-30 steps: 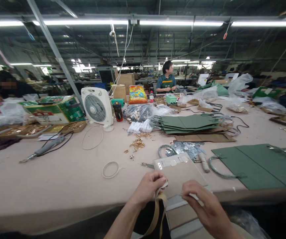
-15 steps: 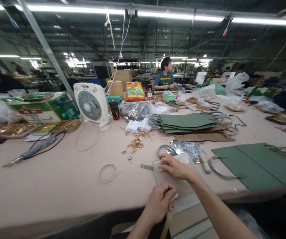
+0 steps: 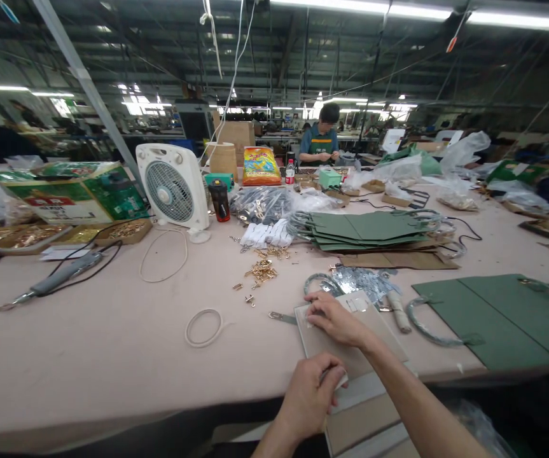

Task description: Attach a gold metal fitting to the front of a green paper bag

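Observation:
My left hand (image 3: 308, 389) is closed, with a small white slip (image 3: 343, 380) pinched between thumb and fingers near the table's front edge. My right hand (image 3: 335, 321) rests at the upper left of a flat beige panel (image 3: 345, 351), fingers bent together; a whitish bit shows under the fingertips, too small to name. A green strap with a metal buckle (image 3: 282, 317) sticks out from the panel's left side. Behind the panel, a wrapped handle (image 3: 320, 280) curves beside a heap of silvery metal plates (image 3: 362, 283). More pale panels (image 3: 362, 423) lie below, partly hidden by my right forearm.
Gold hardware (image 3: 261, 272) and a coil of white cord (image 3: 203, 328) lie on the table. Green bag pieces (image 3: 498, 318) occupy the right, with a stack (image 3: 364, 228) behind. A corded tool (image 3: 55, 280) and a fan (image 3: 172, 184) are left. A co-worker (image 3: 320, 137) sits opposite.
The view has tilted down slightly. My left hand keeps the white slip; a yellowish strip below it has gone from sight. My right hand stays on the panel. The co-worker's head has lowered.

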Available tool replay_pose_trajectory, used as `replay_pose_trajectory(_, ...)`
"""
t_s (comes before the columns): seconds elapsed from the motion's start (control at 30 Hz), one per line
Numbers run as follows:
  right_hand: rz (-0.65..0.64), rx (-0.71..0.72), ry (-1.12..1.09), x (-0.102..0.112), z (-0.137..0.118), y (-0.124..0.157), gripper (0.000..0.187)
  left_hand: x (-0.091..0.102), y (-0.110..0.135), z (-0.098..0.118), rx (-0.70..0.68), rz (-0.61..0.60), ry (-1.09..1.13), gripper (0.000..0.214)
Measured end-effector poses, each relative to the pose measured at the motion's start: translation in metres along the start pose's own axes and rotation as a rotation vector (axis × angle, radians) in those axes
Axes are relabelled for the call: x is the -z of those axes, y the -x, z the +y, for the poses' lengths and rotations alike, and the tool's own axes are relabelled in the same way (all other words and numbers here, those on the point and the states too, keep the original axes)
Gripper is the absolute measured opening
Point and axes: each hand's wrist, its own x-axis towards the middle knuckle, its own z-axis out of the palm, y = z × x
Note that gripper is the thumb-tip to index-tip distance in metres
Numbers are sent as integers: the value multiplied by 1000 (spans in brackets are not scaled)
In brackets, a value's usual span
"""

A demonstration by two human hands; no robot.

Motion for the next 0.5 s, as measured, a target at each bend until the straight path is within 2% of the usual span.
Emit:
replay_pose_trajectory(0.17,29,9,43,-5,1,2,8,1,0,-2,-14,17,9,31)
replay_pose_trajectory(0.3,38,-19,59,-5,5,-5,39,0,1,-5,-26,11,35,33)
replay_pose_trajectory(0.37,29,-34,48,-4,8,-12,45,-1,1,-7,-41,22,53,36)
replay_pose_trajectory(0.5,52,-66,44,-6,11,-20,21,1,6,-10,-45,57,168,43)
